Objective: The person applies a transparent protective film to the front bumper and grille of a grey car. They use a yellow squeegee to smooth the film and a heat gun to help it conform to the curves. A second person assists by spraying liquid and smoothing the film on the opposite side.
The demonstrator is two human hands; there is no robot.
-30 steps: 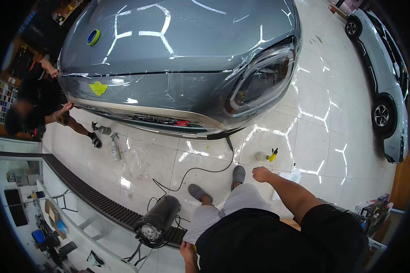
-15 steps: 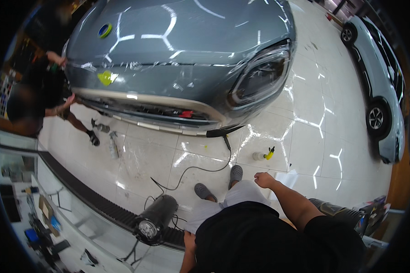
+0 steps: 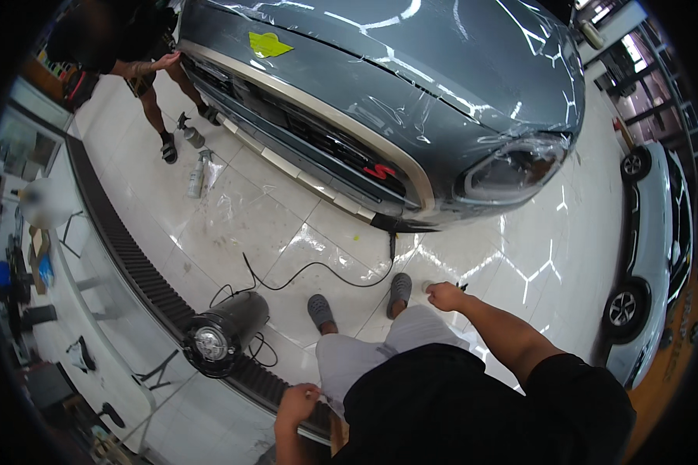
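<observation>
My right hand [image 3: 446,296] is in front of me above the floor, fingers curled; whatever they may hold is hidden. Just past it, mostly covered by the hand, a small pale bottle [image 3: 427,286] shows on the tiles. Low beside my left thigh, my left hand [image 3: 299,403] has its fingers pinched together, and I cannot make out what is in them. Ahead stands the front of a grey-blue car [image 3: 349,89], with wrinkled clear film [image 3: 411,116] on its nose and over the headlight [image 3: 512,172]. A yellow-green patch [image 3: 269,45] sits above the grille [image 3: 302,116].
A co-worker's hand [image 3: 167,60] touches the car's far left front. Two spray bottles [image 3: 197,177] stand on the floor there. A black cable [image 3: 318,265] crosses the tiles near a dark cylindrical machine [image 3: 225,333]. Another light-coloured car [image 3: 651,256] is parked right.
The view has turned, so the near car sits farther right and the tape roll on its hood is out of sight. My left hand has come up; my right now covers most of the small bottle.
</observation>
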